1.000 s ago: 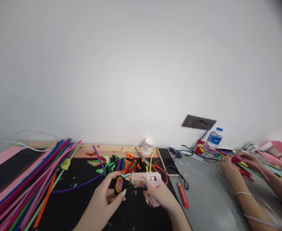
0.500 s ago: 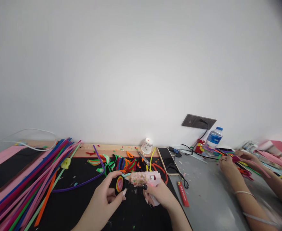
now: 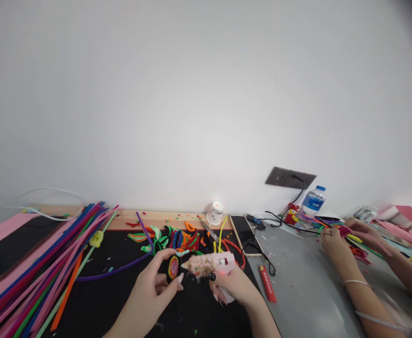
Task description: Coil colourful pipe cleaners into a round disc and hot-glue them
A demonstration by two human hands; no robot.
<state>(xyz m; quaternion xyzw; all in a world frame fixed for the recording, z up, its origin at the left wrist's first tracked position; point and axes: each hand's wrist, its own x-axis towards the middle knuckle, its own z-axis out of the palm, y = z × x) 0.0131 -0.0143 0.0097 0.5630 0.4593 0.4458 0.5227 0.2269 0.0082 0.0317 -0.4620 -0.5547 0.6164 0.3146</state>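
Observation:
Between the thumb and fingers of my left hand (image 3: 151,286) is a round coil of pipe cleaner (image 3: 174,268), pink in the middle, with yellow, red and black rings around it. My right hand (image 3: 230,284) grips a pale pink glue gun (image 3: 206,264) by its handle. The gun's nozzle points left, close to the coil's right edge; whether they touch I cannot tell. A small red glow shows on the gun's body. Behind both hands lies a heap of bent, colourful pipe cleaner pieces (image 3: 183,238) on the black mat (image 3: 121,300).
A bundle of long pipe cleaners (image 3: 47,272) covers the left side. Behind the gun are scissors (image 3: 210,231), a paper cup (image 3: 214,214) and a phone (image 3: 245,234). A red box (image 3: 267,284) lies on the grey table. At right, another person's hands (image 3: 334,244) handle pipe cleaners near a bottle (image 3: 312,203).
The glue gun's nozzle has shifted slightly down, from the coil's upper edge to beside it. My left hand has tilted the coil a little leftward.

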